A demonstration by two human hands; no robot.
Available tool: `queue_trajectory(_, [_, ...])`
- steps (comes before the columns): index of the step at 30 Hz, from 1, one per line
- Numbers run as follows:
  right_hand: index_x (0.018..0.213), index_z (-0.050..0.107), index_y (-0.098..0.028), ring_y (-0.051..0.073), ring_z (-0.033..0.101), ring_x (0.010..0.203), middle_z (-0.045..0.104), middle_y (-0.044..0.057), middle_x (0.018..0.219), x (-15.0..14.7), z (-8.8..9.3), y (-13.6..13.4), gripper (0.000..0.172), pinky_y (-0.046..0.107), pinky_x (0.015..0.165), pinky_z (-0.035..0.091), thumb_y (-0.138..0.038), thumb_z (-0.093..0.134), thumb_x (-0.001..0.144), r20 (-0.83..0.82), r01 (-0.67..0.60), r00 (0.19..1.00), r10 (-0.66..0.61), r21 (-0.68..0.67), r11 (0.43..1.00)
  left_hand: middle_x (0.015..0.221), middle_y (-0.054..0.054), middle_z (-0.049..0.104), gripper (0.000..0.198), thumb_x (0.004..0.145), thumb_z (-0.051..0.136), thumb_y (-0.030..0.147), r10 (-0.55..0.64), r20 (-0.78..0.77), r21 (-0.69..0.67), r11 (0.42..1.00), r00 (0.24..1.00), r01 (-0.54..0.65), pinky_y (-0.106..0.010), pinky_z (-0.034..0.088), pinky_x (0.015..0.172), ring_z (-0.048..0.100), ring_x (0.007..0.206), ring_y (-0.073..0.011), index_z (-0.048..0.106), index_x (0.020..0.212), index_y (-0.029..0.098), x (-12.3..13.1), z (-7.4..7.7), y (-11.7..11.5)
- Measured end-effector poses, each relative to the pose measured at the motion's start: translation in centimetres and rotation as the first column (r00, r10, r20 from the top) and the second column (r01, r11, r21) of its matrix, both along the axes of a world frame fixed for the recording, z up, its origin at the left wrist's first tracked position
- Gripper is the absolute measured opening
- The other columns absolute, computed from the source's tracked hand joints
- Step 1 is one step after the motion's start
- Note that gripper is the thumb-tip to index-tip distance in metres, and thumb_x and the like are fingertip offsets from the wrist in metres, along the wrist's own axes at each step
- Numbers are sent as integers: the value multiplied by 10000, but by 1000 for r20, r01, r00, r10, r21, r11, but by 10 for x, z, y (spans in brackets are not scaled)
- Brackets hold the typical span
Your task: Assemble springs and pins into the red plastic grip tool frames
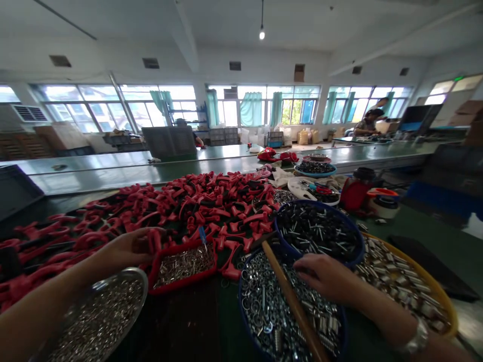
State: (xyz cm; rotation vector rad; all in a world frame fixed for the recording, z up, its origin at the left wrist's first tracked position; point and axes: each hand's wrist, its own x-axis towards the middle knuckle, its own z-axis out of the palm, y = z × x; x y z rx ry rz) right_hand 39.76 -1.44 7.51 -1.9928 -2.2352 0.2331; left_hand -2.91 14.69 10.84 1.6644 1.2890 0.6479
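My left hand (134, 247) is closed around a red plastic handle (154, 242) at the edge of a big pile of similar red and black handles (211, 201). Just right of that hand stands a red tray (181, 285) of small metal pins, with a blue-handled tool (203, 235) upright in it. My right hand (322, 275) reaches over a blue basin (245, 314) of metal rings, nuts and springs. Its fingers are bent and close together at the parts; whatever they pinch is hidden. A hammer (287, 291) with a wooden handle lies across this basin, left of the right hand.
A metal bowl (141, 296) of small pins sits below my left forearm. Behind my right hand is a blue basin (358, 256) of black-headed screws; a yellow basin (451, 306) of metal cylinders lies to the right. Farther back, a person (368, 125) works at another table.
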Motion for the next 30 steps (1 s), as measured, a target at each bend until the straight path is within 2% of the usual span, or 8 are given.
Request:
queue_trajectory(4, [843,681,-153,290,606,838,662,133,853,-17,-10,-11,226,390,731,460,-164,538,669,77,-13,997,20,-92,996,739,11,633,408,629,654,435,-289,-280,59,947,915,316,-275,441,668,592,722,-197,562,968,227,43,-15,-52])
queue_trajectory(8, [969,647,-202,257,591,894,658,95,939,-16,-15,-32,302,367,794,439,-228,531,692,46,-13,999,20,-148,989,729,0,603,265,711,552,497,-250,-687,124,885,683,449,-283,372,625,564,699,-208,596,757,240,75,-32,-96])
queue_trajectory(19, [1010,562,-136,260,593,862,649,134,946,-9,-33,-28,334,396,741,437,-344,382,820,-335,272,904,-264,-24,962,1147,-45,551,346,725,510,216,-442,-533,21,846,722,533,-304,338,905,483,1061,-218,533,1069,248,90,-80,-122])
queue_trajectory(21, [998,511,-175,210,612,768,659,87,902,-14,-31,-32,295,319,621,458,-387,415,815,-689,290,661,-298,-132,948,1031,-27,605,293,692,485,148,-464,-445,51,841,766,539,-264,381,836,535,967,-190,565,962,226,101,-74,-124])
queue_trajectory(24, [933,485,-210,181,614,728,653,61,926,-28,-31,-45,228,279,578,447,-351,542,763,-947,196,-48,-319,-322,926,748,5,621,158,677,476,142,-529,-351,104,798,772,594,-209,411,637,571,700,-140,577,788,191,141,-62,-128])
queue_trajectory(25, [925,497,-212,180,613,748,647,59,950,-33,-31,-49,229,274,589,447,-335,575,750,-932,161,-185,-312,-342,926,731,2,617,152,675,473,141,-531,-395,130,776,750,618,-211,407,622,570,688,-143,586,762,191,158,-59,-128])
queue_trajectory(27, [930,536,-205,177,604,787,638,59,975,-41,-31,-58,241,249,586,440,-318,621,736,-899,129,-306,-312,-364,923,770,-31,619,129,652,502,158,-489,-513,164,751,705,640,-246,413,640,575,724,-181,607,719,191,189,-57,-126])
queue_trajectory(30, [909,594,-201,136,569,746,641,37,924,-45,-31,-70,246,193,536,416,-309,679,705,-889,183,-332,-317,-390,903,791,-80,626,120,602,541,130,-505,-569,145,715,649,684,-313,428,693,584,780,-248,625,670,183,217,-60,-116])
